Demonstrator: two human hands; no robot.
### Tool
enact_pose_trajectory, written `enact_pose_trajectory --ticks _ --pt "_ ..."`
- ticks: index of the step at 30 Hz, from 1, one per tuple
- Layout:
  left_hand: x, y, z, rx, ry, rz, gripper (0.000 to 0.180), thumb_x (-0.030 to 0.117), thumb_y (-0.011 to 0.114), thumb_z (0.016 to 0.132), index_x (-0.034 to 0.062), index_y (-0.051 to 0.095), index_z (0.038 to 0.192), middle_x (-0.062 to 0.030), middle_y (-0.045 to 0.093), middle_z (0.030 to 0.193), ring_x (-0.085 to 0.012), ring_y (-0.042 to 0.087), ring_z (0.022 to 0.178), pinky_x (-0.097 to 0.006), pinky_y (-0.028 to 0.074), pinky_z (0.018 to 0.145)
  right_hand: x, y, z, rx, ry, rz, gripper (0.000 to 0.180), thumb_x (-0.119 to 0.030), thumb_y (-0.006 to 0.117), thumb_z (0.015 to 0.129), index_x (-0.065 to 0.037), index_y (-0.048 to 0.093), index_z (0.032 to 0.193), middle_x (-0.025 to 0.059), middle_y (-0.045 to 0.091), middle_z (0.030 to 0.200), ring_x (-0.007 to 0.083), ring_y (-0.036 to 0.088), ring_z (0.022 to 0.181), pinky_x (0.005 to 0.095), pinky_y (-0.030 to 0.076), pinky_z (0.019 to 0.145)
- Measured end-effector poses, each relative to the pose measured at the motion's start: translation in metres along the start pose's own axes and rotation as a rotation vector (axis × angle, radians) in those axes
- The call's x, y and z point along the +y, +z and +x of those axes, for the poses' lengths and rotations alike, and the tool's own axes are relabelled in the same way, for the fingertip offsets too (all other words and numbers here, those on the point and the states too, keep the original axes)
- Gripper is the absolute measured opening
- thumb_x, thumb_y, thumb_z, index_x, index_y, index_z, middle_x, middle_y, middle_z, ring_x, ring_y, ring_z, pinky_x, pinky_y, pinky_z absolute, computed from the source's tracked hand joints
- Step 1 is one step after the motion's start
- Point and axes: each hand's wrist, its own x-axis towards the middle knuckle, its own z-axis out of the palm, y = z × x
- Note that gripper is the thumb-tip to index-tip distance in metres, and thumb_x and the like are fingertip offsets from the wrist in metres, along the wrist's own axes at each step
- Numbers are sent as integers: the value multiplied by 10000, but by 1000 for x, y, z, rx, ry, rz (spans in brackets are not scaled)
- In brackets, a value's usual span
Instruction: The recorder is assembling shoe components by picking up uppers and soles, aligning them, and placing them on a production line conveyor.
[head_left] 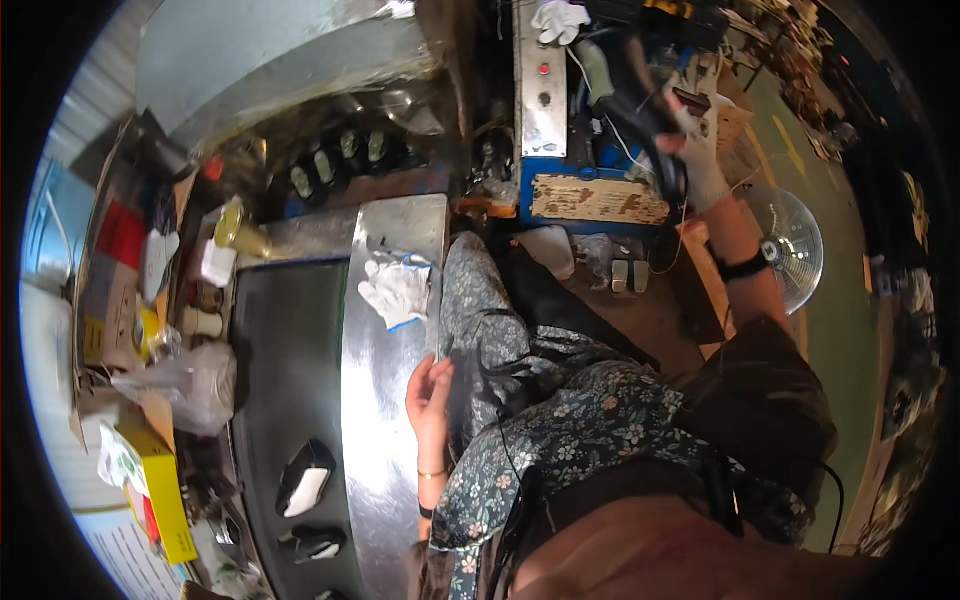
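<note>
My right hand, partly covered by a pale glove, reaches up to the far right and is smeared by motion. Its fingers are at a long black boot-like thing, whose exact kind the blur hides. Beside that lies a piece with a grey-green face. My left hand is at the near edge of the shiny metal table, fingers loosely bent and nothing seen in them. Farther along the same table lies a white knit glove with blue trim.
Black-and-white shoes lie on a dark conveyor belt at left. Several shoes with pale soles stand under a grey machine hood. At right are a fan and a cardboard box. A yellow box stands far left.
</note>
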Motion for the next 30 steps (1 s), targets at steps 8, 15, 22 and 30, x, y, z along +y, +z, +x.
enact_pose_trajectory --ticks 8,15,22,30 --pt "-8 21 18 287 -12 -89 370 95 619 964 -50 520 1289 -151 653 1148 -193 627 1035 -325 502 958 -30 -163 154 514 -98 -1159 834 -429 685 698 -273 433 1478 268 439 1410 446 459 1300 480 339 1098" --pt "4 56 27 205 111 13 356 105 615 969 -50 527 1276 -155 655 1145 -203 625 1060 -339 496 976 -39 -182 176 361 63 -1285 804 -362 659 696 -297 447 1469 279 426 1433 433 539 1216 447 424 1047" --pt "-1 63 32 161 -13 -23 316 100 618 967 -49 553 1238 -153 662 1133 -202 629 1059 -343 490 994 -46 -162 171 282 29 -1604 751 -355 640 703 -322 483 1437 220 486 1348 417 614 1092 450 501 951" --pt "-9 83 22 53 59 65 291 55 607 965 -43 557 1235 -140 657 1153 -182 625 1057 -308 488 974 -10 -111 155 479 85 -1667 636 -551 549 830 -417 434 1441 168 388 1460 432 455 1284 480 408 1063"
